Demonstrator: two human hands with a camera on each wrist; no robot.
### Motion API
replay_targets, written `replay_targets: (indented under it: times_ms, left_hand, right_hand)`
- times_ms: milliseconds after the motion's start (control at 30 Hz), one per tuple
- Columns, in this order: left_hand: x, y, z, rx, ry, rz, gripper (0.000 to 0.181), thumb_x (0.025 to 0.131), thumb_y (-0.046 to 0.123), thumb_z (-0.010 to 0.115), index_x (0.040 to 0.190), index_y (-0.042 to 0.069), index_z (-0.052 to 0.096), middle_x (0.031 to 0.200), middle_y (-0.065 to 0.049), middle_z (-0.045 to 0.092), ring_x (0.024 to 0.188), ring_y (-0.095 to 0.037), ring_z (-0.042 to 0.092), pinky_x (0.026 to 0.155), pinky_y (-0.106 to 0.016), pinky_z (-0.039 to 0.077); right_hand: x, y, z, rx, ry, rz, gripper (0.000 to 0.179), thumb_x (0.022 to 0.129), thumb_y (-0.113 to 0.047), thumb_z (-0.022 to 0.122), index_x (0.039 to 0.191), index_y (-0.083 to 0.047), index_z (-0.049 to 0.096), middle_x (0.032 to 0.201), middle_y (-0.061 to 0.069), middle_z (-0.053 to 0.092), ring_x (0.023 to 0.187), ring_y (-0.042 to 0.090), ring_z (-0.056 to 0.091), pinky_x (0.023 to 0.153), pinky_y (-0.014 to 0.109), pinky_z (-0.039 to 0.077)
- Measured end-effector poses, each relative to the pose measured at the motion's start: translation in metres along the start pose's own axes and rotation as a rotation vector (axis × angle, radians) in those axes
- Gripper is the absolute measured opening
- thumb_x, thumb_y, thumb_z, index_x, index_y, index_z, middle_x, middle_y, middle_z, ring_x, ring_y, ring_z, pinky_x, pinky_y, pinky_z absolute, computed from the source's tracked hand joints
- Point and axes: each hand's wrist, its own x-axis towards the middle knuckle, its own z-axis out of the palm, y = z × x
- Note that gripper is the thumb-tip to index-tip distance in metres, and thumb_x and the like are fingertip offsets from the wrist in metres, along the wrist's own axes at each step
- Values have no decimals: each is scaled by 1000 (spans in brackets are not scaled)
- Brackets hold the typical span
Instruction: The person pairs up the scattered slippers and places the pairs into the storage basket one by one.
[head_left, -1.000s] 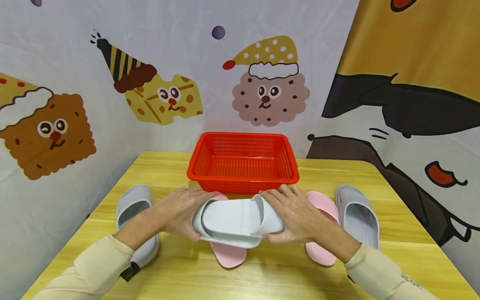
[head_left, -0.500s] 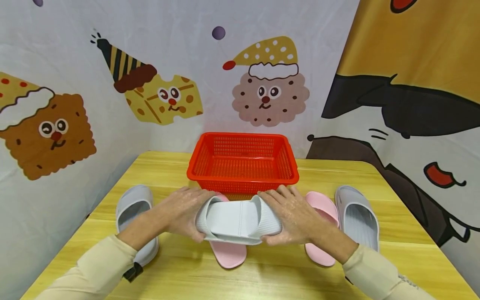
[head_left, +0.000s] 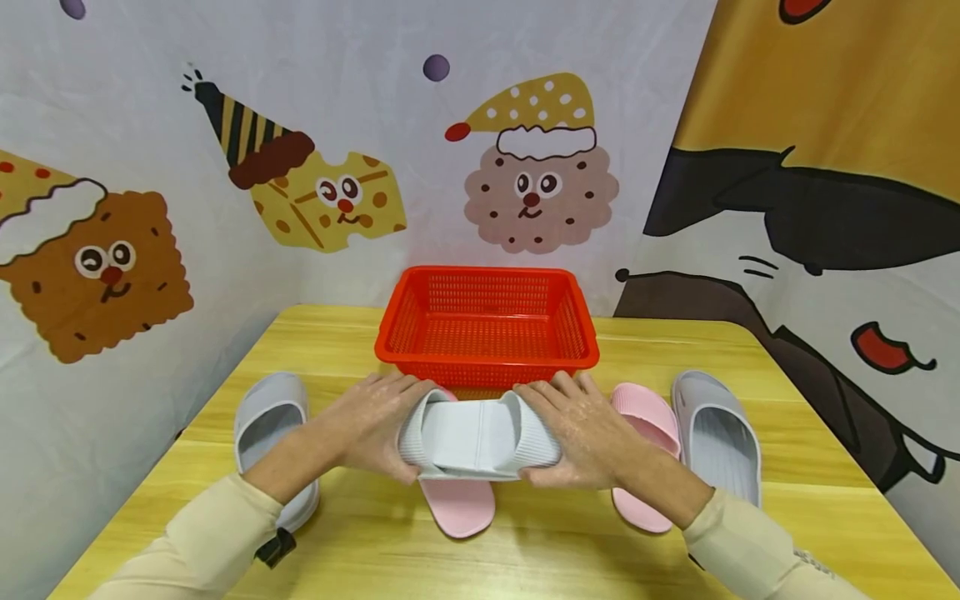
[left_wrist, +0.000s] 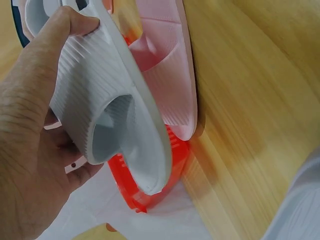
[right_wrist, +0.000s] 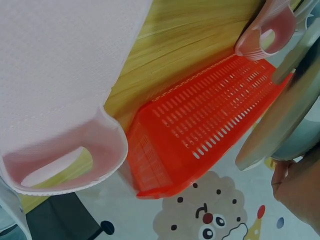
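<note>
Over the middle of the table I hold two pale grey-white slippers (head_left: pixel 478 437) that overlap, their straps at opposite ends. My left hand (head_left: pixel 371 429) grips the left end; in the left wrist view its thumb presses on the ribbed strap (left_wrist: pixel 82 75), fingers wrapped beneath. My right hand (head_left: pixel 581 429) grips the right end. In the right wrist view only part of that hand (right_wrist: pixel 300 195) shows, beside the edge of the slippers (right_wrist: pixel 275 115). A pink slipper (head_left: pixel 459 508) lies below them, partly hidden. Another pink slipper (head_left: pixel 645 417) lies behind my right wrist.
A red plastic basket (head_left: pixel 487 362) stands at the back of the wooden table (head_left: pixel 540 558), just beyond my hands. One grey slipper (head_left: pixel 270 408) lies at the left, partly under my left forearm. Its like, a second grey slipper (head_left: pixel 720 442), lies at the right. A cartoon-printed cloth (head_left: pixel 442 167) hangs behind.
My left hand has shifted slightly right. The two pale slippers have drawn closer together and overlap more, with the front edge more level. The basket and other slippers stay put.
</note>
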Motion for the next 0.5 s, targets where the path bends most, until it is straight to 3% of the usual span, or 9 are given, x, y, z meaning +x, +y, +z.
replay_targets:
  times_ms: [167,500]
  left_hand:
    - [0,0,0,-45,-17,-6,92,52,51,89,133,23,56,111,7,62,94,-14,58,80,-37,51]
    - [0,1,1,-44,-15,-17,91,53,52,89,132,22,57,110,8,60,91,-12,57,74,-34,51]
  right_hand:
    - [2,-1,-1,-14,-15,3,93,70,-69,69,139,-8,55,121,1,62,96,21,48,81,41,36]
    - [4,-3,-3,-21,-34,15,91,71,-69,68,139,-10,54,120,1,62,96,21,48,80,40,36]
